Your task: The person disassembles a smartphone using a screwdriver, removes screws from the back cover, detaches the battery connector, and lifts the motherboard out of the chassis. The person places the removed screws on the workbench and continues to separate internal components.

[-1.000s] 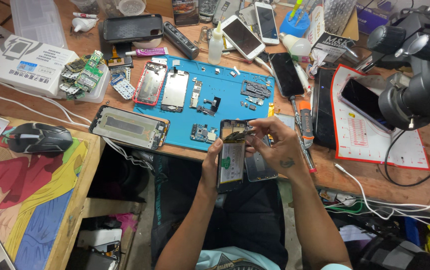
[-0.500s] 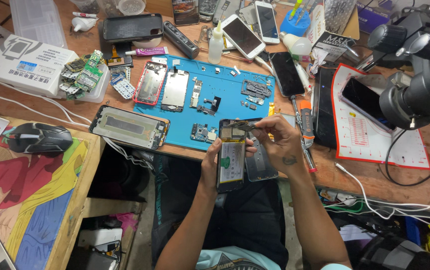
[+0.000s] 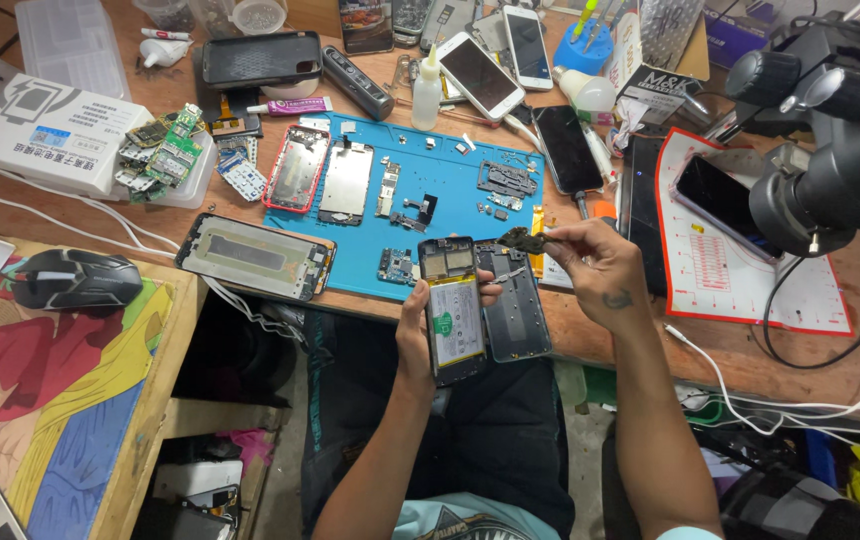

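The left hand (image 3: 418,330) is wrapping its fingers around the long sides of an opened black smartphone with its back removed and a pale battery showing (image 3: 453,310), holding it upright above the near table edge. The right hand (image 3: 595,272) is pinching a small dark circuit board piece (image 3: 522,240) between thumb and fingertips, keeping it just beside the phone's upper right corner and clear of it. A grey rectangular back cover (image 3: 515,305) is lying directly behind the phone, overlapping the edge of the blue rubber work mat (image 3: 450,190). Small loose parts are sitting scattered across that mat, and a red-rimmed phone frame (image 3: 296,168) is resting at its left end. A large black display panel (image 3: 253,256) is lying left of the hands, well apart. A black microscope (image 3: 830,150) is crowding the right side above a white mat with a red border (image 3: 750,280). Open room is lying only below the table edge, over the person's lap.
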